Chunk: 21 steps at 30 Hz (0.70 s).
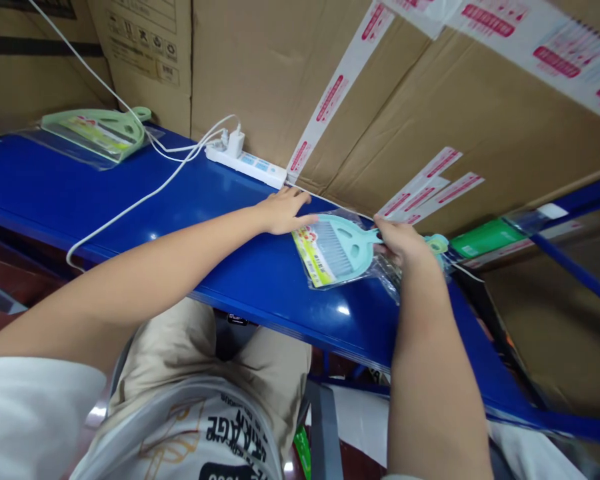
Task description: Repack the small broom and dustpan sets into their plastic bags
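Observation:
A light-blue dustpan and brush set [351, 248] in a clear plastic bag lies on the blue table, its handle toward the right. A yellow and white label shows at the left end of the bag. My right hand [399, 239] is closed around the handle; the handle's round end sticks out beyond my wrist. My left hand [285, 212] rests on the tabletop just left of the set, fingers spread, with the thumb at the bag's upper left corner. Whether that thumb presses on the bag, I cannot tell.
A pale green bagged dustpan set [97, 133] lies at the far left. Along the back, a white power strip [247, 167] with plugged-in white cables sits against large cardboard boxes [260, 80]. A green packet [487, 238] is at the right, near a blue metal bar [580, 270].

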Available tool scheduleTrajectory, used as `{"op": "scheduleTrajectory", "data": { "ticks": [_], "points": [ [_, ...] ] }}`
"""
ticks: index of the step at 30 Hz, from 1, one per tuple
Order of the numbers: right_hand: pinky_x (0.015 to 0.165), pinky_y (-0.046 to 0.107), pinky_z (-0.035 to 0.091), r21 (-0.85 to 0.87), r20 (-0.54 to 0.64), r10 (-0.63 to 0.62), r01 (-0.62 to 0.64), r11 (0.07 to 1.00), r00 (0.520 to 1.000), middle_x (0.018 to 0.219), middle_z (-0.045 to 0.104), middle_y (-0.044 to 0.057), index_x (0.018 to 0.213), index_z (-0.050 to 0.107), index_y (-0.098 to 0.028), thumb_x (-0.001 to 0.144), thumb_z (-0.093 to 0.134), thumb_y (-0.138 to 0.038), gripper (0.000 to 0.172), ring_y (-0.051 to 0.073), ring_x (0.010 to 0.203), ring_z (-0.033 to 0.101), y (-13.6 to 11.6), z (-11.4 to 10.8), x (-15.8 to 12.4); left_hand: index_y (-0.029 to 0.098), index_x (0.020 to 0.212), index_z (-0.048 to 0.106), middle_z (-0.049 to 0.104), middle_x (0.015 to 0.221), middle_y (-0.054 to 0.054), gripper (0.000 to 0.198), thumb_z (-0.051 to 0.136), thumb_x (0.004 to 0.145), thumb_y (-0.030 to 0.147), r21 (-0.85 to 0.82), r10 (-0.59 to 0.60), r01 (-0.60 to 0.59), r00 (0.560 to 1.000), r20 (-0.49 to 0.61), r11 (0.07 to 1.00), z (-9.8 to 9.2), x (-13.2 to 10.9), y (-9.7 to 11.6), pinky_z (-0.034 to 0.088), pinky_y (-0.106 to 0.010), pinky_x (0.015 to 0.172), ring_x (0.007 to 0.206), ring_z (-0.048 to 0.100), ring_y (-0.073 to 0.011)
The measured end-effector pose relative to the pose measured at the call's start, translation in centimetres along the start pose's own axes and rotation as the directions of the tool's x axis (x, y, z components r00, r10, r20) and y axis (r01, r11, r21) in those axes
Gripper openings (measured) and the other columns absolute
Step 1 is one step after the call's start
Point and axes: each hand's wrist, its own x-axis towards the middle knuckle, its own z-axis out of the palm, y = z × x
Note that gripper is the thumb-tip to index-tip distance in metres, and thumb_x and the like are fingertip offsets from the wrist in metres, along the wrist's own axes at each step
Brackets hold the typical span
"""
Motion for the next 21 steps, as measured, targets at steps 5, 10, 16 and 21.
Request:
{"op": "scheduleTrajectory", "data": {
  "ticks": [5, 10, 16, 21],
  "points": [
    [0.033, 0.013, 0.027, -0.012, 0.184, 0.285, -0.288, 0.958, 0.941, 0.047, 0.048, -0.003, 0.064, 0.057, -0.021, 0.106, 0.06, -0.028, 0.043, 0.007, 0.04, 0.039, -3.6, 2.6, -3.3, 0.018, 0.155, 0.053, 0.047, 0.168, -0.02, 0.063, 0.058, 0.099, 0.048, 0.071, -0.107, 0.107, 0.994, 0.005, 0.992, -0.5, 0.5, -2.0, 0.035, -0.051, 0.129, 0.158, 0.041, -0.0388],
    [0.031, 0.013, 0.018, 0.004, 0.385, 0.203, -0.221, 0.975, 0.9, 0.041, 0.04, -0.008, 0.062, 0.058, -0.018, 0.096, 0.079, -0.036, 0.044, 0.004, 0.036, 0.027, -3.3, 3.4, -3.5, 0.019, 0.147, 0.06, 0.056, 0.161, -0.017, 0.053, 0.055, 0.101, 0.047, 0.034, -0.179, 0.183, 0.979, -0.094, 0.983, -0.8, 1.1, -3.2, 0.036, -0.052, 0.127, 0.155, 0.044, -0.0377],
    [0.033, 0.017, 0.027, 0.153, 0.289, 0.123, -0.173, 0.973, 0.949, 0.038, 0.036, -0.008, 0.052, 0.052, -0.02, 0.097, 0.076, -0.024, 0.051, 0.004, 0.033, 0.024, -3.7, 3.3, -3.5, 0.017, 0.126, 0.071, 0.076, 0.131, -0.017, 0.041, 0.049, 0.103, 0.044, -0.141, -0.283, 0.253, 0.918, -0.276, 0.957, -1.7, 1.4, -3.6, 0.051, -0.04, 0.109, 0.127, 0.068, -0.0306],
    [0.034, 0.016, 0.034, 0.265, 0.126, 0.132, -0.162, 0.95, 0.983, 0.041, 0.038, -0.008, 0.056, 0.051, -0.021, 0.097, 0.073, -0.019, 0.047, 0.005, 0.035, 0.028, -4.1, 2.9, -3.4, 0.02, 0.111, 0.072, 0.081, 0.123, -0.015, 0.043, 0.052, 0.1, 0.055, -0.193, -0.362, 0.329, 0.916, -0.172, 0.925, -1.7, 1.7, -4.2, 0.053, -0.035, 0.099, 0.122, 0.072, -0.0309]
  ]
}}
